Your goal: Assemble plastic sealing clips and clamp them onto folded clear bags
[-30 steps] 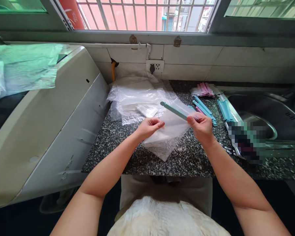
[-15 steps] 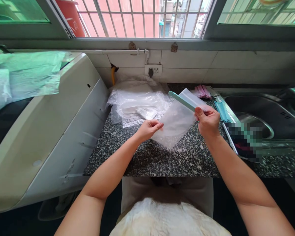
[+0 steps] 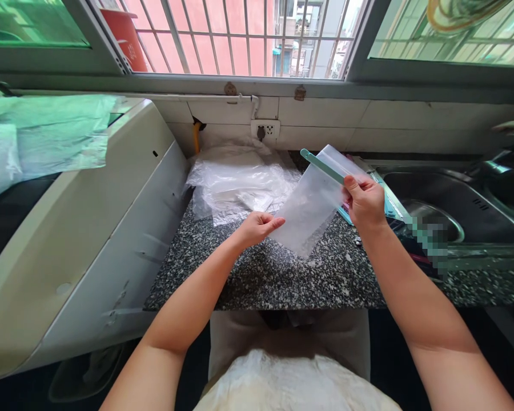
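Note:
A translucent plastic bag (image 3: 306,208) is stretched between my hands above the counter. Across it, near its upper end, lies a long teal bag clip (image 3: 323,166), its rounded end sticking out past the bag's left edge. My right hand (image 3: 365,200) is closed round the clip's right end and the bag there, thumb on top. With thumb and fingers pinched, my left hand (image 3: 260,226) grips the bag's lower left edge. Whether the clip is snapped fast along its length, I cannot tell.
Crumpled clear plastic bags (image 3: 244,177) lie at the counter's back left. More teal clips (image 3: 345,215) show partly behind my right hand. A steel sink (image 3: 488,200) is at the right, a pale appliance (image 3: 124,228) at the left. A wall socket (image 3: 265,130) sits behind.
Both hands keep their hold. My right hand has moved up and to the right with the clip and bag, drawing the bag tauter. My left hand has barely moved.

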Available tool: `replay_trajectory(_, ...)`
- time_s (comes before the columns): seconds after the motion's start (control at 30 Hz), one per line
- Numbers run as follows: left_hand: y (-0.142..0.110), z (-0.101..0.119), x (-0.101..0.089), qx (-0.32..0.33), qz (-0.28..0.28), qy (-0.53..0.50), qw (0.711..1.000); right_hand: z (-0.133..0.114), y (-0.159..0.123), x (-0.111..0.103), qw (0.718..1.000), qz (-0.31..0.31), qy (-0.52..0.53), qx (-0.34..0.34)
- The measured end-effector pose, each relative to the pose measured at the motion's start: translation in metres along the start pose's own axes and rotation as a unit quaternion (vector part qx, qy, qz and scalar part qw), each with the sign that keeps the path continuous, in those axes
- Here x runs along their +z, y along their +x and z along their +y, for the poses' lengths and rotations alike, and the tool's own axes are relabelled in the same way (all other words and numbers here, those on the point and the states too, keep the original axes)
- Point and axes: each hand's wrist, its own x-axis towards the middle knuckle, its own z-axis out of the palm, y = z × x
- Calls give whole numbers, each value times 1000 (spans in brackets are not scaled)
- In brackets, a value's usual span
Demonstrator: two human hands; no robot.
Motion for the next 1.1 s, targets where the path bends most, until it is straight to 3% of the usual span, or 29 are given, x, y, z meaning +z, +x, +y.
replay_trajectory(0.1, 1, 3, -7, 34, 19, -2, 999, -8, -3, 5, 997, -59, 25, 32)
replay_trajectory(0.3, 3, 8, -17, 61, 138, -80, 985, -16, -17, 24, 987, -135, 27, 84)
replay_trajectory(0.47, 3, 6, -22, 79, 172, -161, 969, -18, -25, 43, 978, -185, 22, 97)
replay_trajectory(0.73, 3, 6, -28, 55, 219, -224, 948, -13, -32, 67, 974, -192, 13, 121)
replay_trajectory(0.9, 3, 4, -29, 82, 253, -242, 933, -9, -38, 72, 975, -171, 62, 125)
replay_trajectory(1.1, 3, 7, -30, 91, 306, -302, 898, -5, -54, 73, 967, -208, 63, 134)
